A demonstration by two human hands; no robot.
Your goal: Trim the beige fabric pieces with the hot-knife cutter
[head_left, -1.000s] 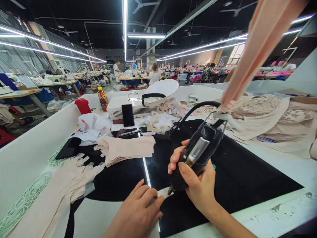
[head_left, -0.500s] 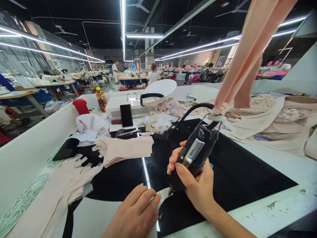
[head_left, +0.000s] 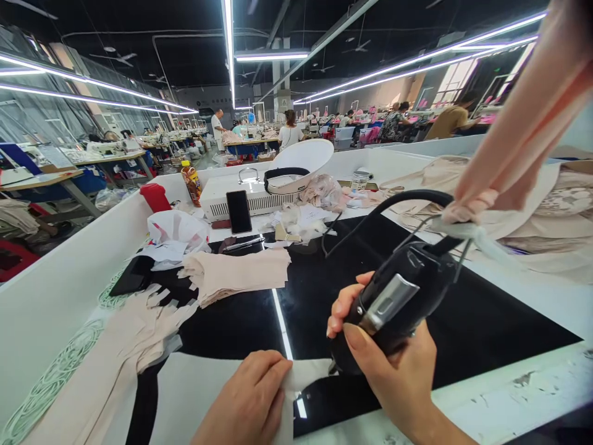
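My right hand (head_left: 393, 364) is wrapped around a black corded power tool (head_left: 403, 290) with a silver plate on its side. The tool hangs from a knotted pink cloth strip (head_left: 519, 142) and tilts so its small metal tip meets the edge of a white fabric piece (head_left: 185, 386). On that piece, near the tip, lies my left hand (head_left: 250, 395), fingers bent and pressed together over the fabric; its thumb is largely hidden. Beyond the left hand is a stack of beige fabric pieces (head_left: 245, 272) on the glossy black board (head_left: 315, 309).
Long beige strips (head_left: 106, 352) and bundled green cords (head_left: 50, 383) lie to the left. A phone (head_left: 238, 210) leans on a white box (head_left: 213, 201) beside a bottle (head_left: 191, 182). Beige fabric piles (head_left: 532, 216) are at right. People work at sewing tables beyond.
My right hand and the tool have shifted right, with the tip now farther right along the fabric edge. The view has moved slightly; my left hand stays on the fabric.
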